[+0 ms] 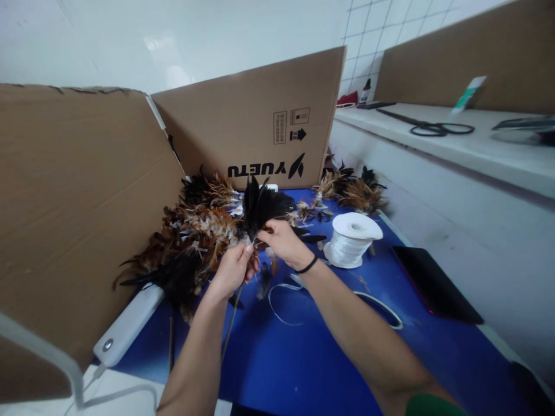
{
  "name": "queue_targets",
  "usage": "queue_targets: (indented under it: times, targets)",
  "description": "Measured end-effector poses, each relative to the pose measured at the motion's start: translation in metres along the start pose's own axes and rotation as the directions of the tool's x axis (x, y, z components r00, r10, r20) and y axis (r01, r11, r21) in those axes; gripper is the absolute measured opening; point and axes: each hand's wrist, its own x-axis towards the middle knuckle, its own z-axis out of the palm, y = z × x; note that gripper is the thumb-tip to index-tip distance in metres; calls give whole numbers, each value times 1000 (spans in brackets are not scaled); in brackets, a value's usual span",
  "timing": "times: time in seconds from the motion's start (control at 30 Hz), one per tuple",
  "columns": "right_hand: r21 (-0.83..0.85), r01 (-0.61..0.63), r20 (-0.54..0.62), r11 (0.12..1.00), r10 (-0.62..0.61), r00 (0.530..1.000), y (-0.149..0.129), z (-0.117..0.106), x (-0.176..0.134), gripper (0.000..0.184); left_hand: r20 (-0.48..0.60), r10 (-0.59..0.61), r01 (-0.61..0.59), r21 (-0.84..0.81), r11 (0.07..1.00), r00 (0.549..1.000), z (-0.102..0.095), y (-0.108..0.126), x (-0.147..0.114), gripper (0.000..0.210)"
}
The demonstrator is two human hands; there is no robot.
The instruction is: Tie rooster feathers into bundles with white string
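Note:
A bunch of black feathers point(262, 205) stands fanned out over the blue tabletop. My left hand point(234, 268) is closed around its pale base, and a thin stick point(231, 326) runs down from under that hand. From the other side my right hand point(282, 241), with a black band at the wrist, pinches at the lower edge of the same bunch. Its fingertips are partly hidden among the feathers. A heap of brown and black feathers point(191, 231) lies just left of my hands. Below the right wrist, white ribbon point(281, 289) trails in a loop across the table.
Right of my hands stands a spool of white ribbon point(353, 237), with a black tablet point(436, 283) beyond it. Cardboard panels point(255, 121) wall the back and left. More feathers point(359, 190) lie at back right. Scissors point(437, 127) rest on a ledge; a white lamp point(128, 323) sits left.

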Motion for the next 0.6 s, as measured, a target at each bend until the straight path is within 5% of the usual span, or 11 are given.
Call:
queue_targets:
  times: [0.27, 0.6]
  targets:
    - [-306, 124, -29, 944, -140, 990, 8, -3, 1, 12, -59, -52, 69, 325, 943, 997, 8, 13, -3, 30]
    - [-178, 145, 6, 973, -147, 989, 18, -5, 4, 8, -67, -17, 47, 478, 877, 998, 11, 16, -5, 31]
